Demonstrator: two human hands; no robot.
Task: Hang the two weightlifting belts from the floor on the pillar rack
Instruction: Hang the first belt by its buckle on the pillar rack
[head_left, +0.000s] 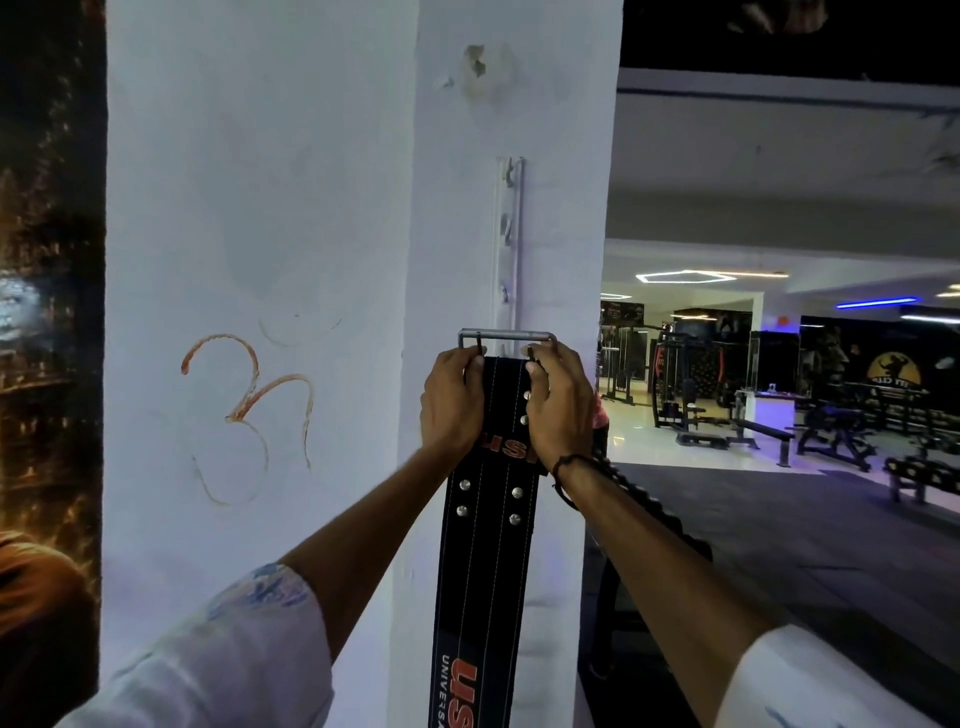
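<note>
I see both hands gripping the black belt (485, 545) at its top, left hand (451, 402) and right hand (558, 408) closed on either edge, its metal buckle (506, 336) raised against the white pillar (311, 260) just below the hook rack (508, 234). Gym machines (727, 395) stand far right.

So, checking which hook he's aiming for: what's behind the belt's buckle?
Behind the buckle is the white pillar and the lower end of the vertical hook rack. Three hooks show above it; any hook behind the belt or the hands is covered.
</note>
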